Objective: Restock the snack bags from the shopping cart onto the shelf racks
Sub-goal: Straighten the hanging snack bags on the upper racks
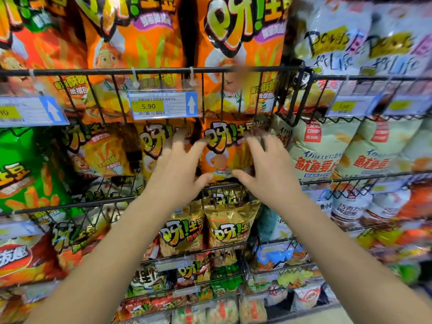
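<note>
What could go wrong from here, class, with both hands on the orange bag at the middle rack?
The orange bag is only touched by spread fingers, so it might slip over the front rail onto the gold bags below.
The left hand overlaps the neighbouring bag and could knock it crooked.

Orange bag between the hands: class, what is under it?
Gold snack bags stand in the wire rack just below the orange bag. Whatever lies behind them is covered.

Glossy foil-like plastic snack bags [225, 149] fill black wire metal racks [149, 71]; price tag [163, 105] sits in a clear plastic sleeve.
</note>
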Demonstrator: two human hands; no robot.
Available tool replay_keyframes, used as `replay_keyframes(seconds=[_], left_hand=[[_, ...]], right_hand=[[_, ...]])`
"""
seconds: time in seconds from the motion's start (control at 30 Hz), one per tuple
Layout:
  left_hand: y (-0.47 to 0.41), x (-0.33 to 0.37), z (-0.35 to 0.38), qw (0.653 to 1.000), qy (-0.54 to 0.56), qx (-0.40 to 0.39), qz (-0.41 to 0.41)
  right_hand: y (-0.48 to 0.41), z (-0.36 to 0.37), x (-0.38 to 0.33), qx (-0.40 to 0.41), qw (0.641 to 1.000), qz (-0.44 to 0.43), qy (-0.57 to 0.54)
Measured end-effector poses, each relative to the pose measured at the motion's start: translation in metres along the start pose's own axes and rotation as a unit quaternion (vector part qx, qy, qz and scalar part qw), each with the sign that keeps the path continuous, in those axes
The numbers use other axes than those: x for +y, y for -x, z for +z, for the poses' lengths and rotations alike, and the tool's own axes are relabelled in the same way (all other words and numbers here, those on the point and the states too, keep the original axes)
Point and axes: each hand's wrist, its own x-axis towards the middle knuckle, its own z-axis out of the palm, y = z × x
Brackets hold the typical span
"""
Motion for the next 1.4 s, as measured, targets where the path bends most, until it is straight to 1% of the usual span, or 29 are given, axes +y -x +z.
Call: replay_keyframes(seconds=[0.13,0.23,0.3,0.4,0.53,0.67,0.77,0.93,1.17,1.4], left_hand=[[-0.005,0.053,0.006,0.997,-0.013,-0.006,0.080],[0.000,0.108,0.011,0.989,-0.030,-0.018,0.141],[0.004,0.153,0.010,0.986,-0.036,-0.014,0.162],[0.007,0.225,0.000,0.986,-0.028,0.015,0.166],[0.003,0.318,-0.025,0.987,-0.028,0.047,0.154],[-0.005,0.377,-0.052,0.982,-0.029,0.096,0.159],[-0.012,0.400,-0.069,0.978,-0.034,0.127,0.161],[-0.028,0.420,-0.096,0.971,-0.037,0.167,0.166],[-0.066,0.407,-0.108,0.970,-0.061,0.191,0.138],[-0.119,0.395,-0.138,0.965,-0.040,0.234,0.111]], right_hand=[[0.033,-0.031,0.034,0.001,1.000,0.006,-0.027],[0.062,-0.060,0.075,0.014,1.000,0.019,-0.010],[0.080,-0.082,0.111,0.033,0.999,0.029,0.001],[0.106,-0.123,0.172,0.054,0.997,0.049,0.014],[0.129,-0.182,0.249,0.110,0.993,0.050,0.007],[0.127,-0.238,0.298,0.154,0.988,0.034,-0.001],[0.118,-0.267,0.317,0.171,0.985,0.008,-0.005],[0.097,-0.295,0.337,0.196,0.981,-0.007,-0.009],[0.043,-0.296,0.353,0.203,0.978,-0.024,-0.026],[-0.021,-0.304,0.362,0.222,0.973,-0.052,-0.043]])
